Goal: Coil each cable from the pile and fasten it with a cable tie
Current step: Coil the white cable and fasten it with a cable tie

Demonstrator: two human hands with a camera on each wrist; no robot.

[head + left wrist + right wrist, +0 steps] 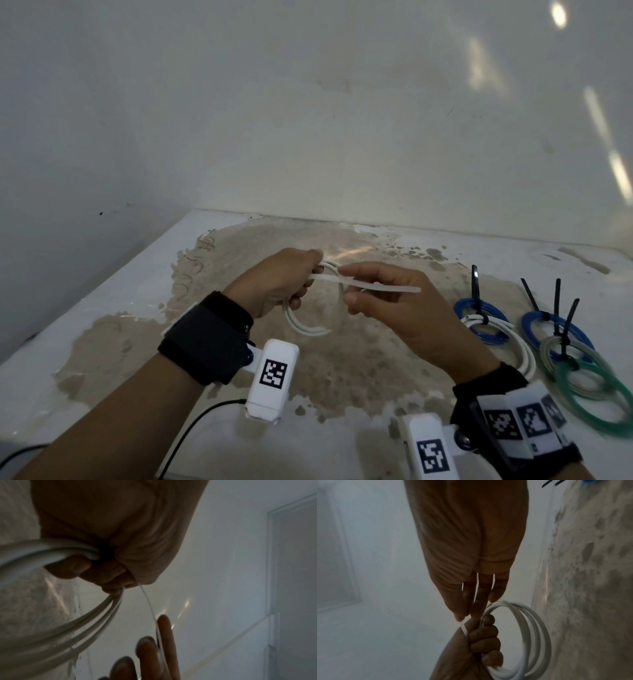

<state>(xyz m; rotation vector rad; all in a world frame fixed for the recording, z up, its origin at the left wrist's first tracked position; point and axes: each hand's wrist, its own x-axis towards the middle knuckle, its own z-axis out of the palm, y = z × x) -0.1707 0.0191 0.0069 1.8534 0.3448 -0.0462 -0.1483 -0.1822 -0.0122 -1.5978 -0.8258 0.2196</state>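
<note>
White cable coil held above the table, cable tie being fitted.

Left hand (277, 282) grips white cable (303, 327) coil, fingers curled round it; right hand (394, 305) pinches white cable tie (376, 285). Tied coils (561, 346) lie on table (102, 308), right side.

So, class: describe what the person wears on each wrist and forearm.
Both forearms are bare, with no sleeves. The left wrist has a black strap holding a white camera block with a square black-and-white marker and a black cable. The right wrist has a black strap with several markers.
</note>
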